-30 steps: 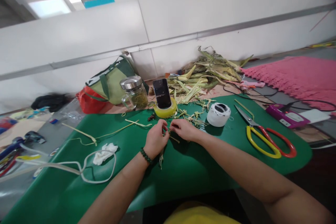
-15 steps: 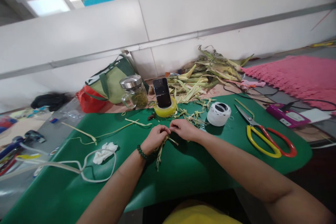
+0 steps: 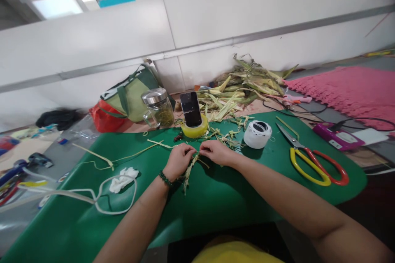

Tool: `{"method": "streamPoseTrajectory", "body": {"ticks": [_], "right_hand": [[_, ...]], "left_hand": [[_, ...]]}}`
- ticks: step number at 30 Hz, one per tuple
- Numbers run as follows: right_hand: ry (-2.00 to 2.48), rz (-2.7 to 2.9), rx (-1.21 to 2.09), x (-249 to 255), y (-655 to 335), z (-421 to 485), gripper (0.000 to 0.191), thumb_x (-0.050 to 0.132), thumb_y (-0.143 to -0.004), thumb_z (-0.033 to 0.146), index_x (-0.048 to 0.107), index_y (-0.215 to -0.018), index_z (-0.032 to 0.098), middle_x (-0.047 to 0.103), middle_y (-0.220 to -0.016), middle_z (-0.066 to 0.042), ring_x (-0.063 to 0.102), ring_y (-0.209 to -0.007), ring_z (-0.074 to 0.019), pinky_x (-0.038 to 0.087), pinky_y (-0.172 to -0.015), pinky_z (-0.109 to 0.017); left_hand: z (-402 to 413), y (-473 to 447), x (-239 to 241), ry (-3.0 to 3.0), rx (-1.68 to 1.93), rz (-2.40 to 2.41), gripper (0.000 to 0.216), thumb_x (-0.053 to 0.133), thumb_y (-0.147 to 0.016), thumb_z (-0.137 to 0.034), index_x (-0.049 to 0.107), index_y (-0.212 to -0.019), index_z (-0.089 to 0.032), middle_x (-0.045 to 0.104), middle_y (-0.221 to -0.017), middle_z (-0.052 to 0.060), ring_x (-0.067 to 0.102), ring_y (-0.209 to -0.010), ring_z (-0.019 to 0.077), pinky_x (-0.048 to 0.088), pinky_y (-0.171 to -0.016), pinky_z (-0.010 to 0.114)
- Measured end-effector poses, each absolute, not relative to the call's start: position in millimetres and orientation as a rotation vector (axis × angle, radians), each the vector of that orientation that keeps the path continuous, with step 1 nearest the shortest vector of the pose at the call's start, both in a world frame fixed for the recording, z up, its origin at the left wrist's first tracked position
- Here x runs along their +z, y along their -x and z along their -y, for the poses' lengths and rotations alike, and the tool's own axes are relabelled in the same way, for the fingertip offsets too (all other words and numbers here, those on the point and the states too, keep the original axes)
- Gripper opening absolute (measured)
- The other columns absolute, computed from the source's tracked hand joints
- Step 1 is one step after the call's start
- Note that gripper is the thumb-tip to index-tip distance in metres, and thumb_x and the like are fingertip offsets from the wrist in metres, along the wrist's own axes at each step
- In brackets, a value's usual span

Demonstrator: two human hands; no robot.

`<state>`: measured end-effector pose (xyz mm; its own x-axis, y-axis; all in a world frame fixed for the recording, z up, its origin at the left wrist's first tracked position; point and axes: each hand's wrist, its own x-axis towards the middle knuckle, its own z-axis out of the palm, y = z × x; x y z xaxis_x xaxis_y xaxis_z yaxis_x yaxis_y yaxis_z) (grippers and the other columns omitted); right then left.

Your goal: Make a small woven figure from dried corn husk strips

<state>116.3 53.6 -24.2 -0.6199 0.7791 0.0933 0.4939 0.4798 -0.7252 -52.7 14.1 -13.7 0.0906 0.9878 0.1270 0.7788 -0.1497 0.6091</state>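
Near the middle of the green mat (image 3: 228,197), a short braid of pale corn husk (image 3: 191,169) hangs down towards me from between my hands. My right hand (image 3: 217,153) is closed, with its thumb and forefinger pinching the top of the braid. Just left of it, my left hand (image 3: 180,160) is also closed, fingertips pressed together at the braid's upper end; the strand in them is too thin to see clearly. A loose husk end sticks out to the right under my right hand. Behind my hands lie knotted husk bits (image 3: 230,136).
A phone (image 3: 190,109) stands in a yellow tape roll (image 3: 194,131). Right of it are a white roll (image 3: 257,134) and big scissors (image 3: 304,154). A glass jar (image 3: 159,109), husk pile (image 3: 247,78), white cord (image 3: 115,213) and crumpled tissue (image 3: 124,179) lie around.
My left hand has shifted slightly left, and its fingertips have parted from my right hand's. More of the braid now shows between them. My right hand stays nearly still.
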Motion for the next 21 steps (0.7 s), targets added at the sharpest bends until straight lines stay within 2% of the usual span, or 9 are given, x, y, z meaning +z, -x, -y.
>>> {"method": "streamPoseTrajectory", "body": {"ticks": [4,12,16,21], "right_hand": [[1.019,2.342,0.960,-22.0,-117.5,-51.2,0.011,0.058,-0.080,0.016,0.068,-0.076,0.015,0.062,-0.068,-0.001,0.051,-0.061,-0.0111,0.034,-0.058,-0.020],[1.059,2.529,0.915,-13.5,-125.1,-51.4,0.016,0.057,-0.079,0.016,0.072,-0.075,0.016,0.067,-0.068,-0.002,0.055,-0.060,-0.0136,0.034,-0.056,-0.021],[1.106,2.535,0.870,-13.8,-126.5,-52.8,0.017,0.055,-0.077,0.013,0.070,-0.071,0.015,0.066,-0.066,-0.003,0.053,-0.060,-0.0141,0.032,-0.055,-0.022],[1.082,2.438,0.945,-16.9,-124.2,-53.4,0.023,0.049,-0.078,0.012,0.071,-0.080,0.017,0.067,-0.071,-0.002,0.055,-0.065,-0.0146,0.034,-0.057,-0.021]], "left_hand": [[-12.8,57.3,-10.4,-2.028,0.675,-1.815,0.022,0.048,-0.083,-0.025,0.061,-0.066,-0.019,0.062,-0.064,0.001,0.057,-0.066,0.0172,0.040,-0.062,0.027],[-13.3,66.6,-6.8,-1.969,0.674,-1.956,0.019,0.045,-0.080,-0.020,0.050,-0.061,-0.020,0.058,-0.072,0.006,0.054,-0.074,0.0214,0.039,-0.069,0.033],[-14.5,67.1,1.3,-1.854,0.711,-1.776,0.021,0.043,-0.076,-0.020,0.045,-0.056,-0.020,0.057,-0.067,0.004,0.053,-0.069,0.0189,0.041,-0.066,0.030],[-7.9,57.1,10.2,-1.592,0.900,-1.252,0.021,0.039,-0.081,-0.033,0.046,-0.065,-0.020,0.061,-0.077,0.004,0.048,-0.060,0.0130,0.041,-0.059,0.026]]}}
